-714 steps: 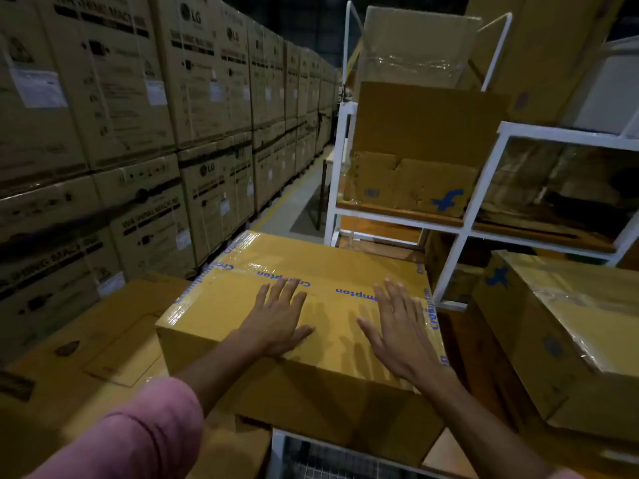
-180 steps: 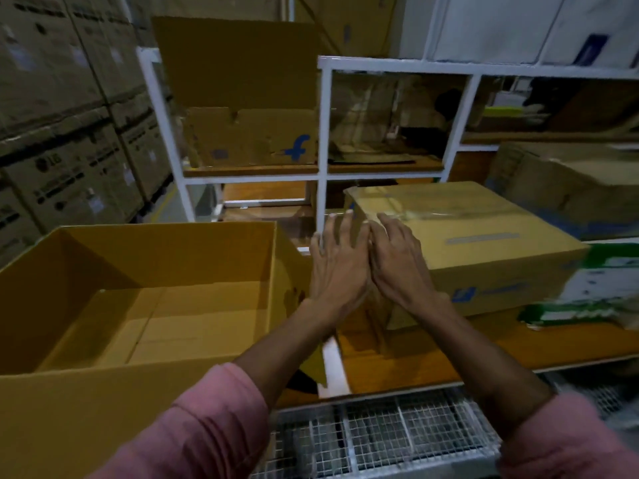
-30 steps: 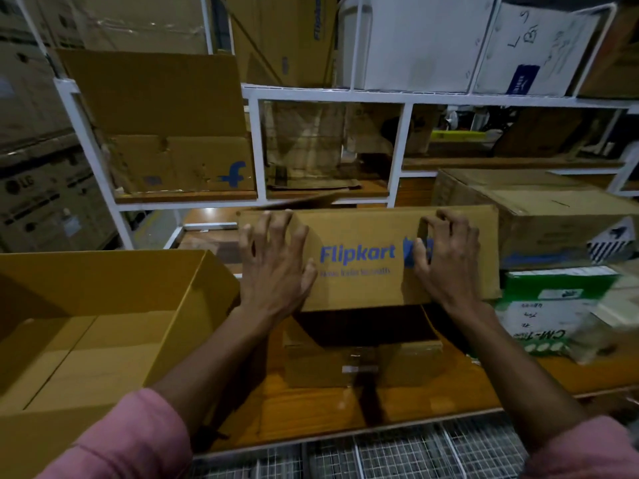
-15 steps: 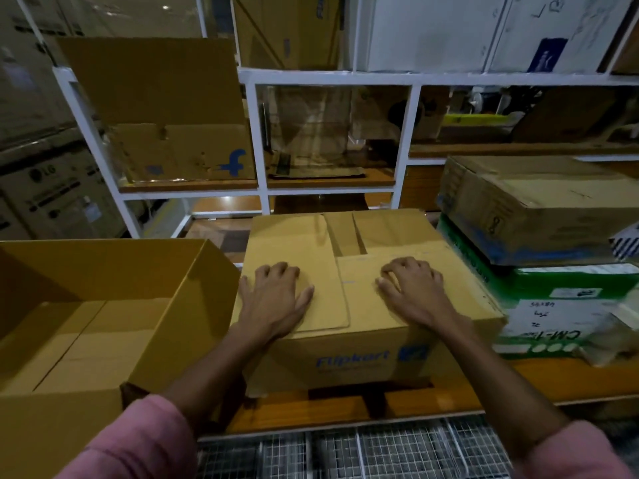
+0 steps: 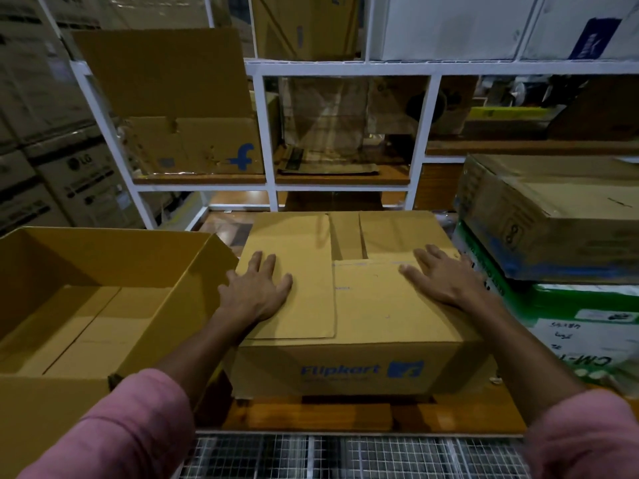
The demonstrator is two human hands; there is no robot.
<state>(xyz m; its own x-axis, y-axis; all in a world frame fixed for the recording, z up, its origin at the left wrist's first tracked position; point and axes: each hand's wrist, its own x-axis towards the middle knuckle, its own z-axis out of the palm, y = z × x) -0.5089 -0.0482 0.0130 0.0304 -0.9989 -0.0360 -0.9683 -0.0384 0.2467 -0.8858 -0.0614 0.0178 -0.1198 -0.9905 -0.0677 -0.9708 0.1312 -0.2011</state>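
Observation:
A brown Flipkart carton (image 5: 363,305) sits on the wooden shelf board (image 5: 311,414) in front of me, its top flaps folded down but not taped. My left hand (image 5: 257,290) lies flat with spread fingers on the left flap. My right hand (image 5: 444,276) lies flat on the right part of the top, near the right edge. Both arms wear pink sleeves.
An open, empty yellow carton (image 5: 103,305) stands directly left of the Flipkart carton. A brown box (image 5: 560,216) rests on a green and white box (image 5: 570,316) at the right. Behind is a white metal rack (image 5: 266,140) with cartons. A wire mesh surface (image 5: 345,454) is below. LG boxes (image 5: 69,174) are stacked far left.
One second ago both hands held the carton with its printed side facing me; it now rests upright on the board. Since half a second ago my right hand has spread flat and shifted right.

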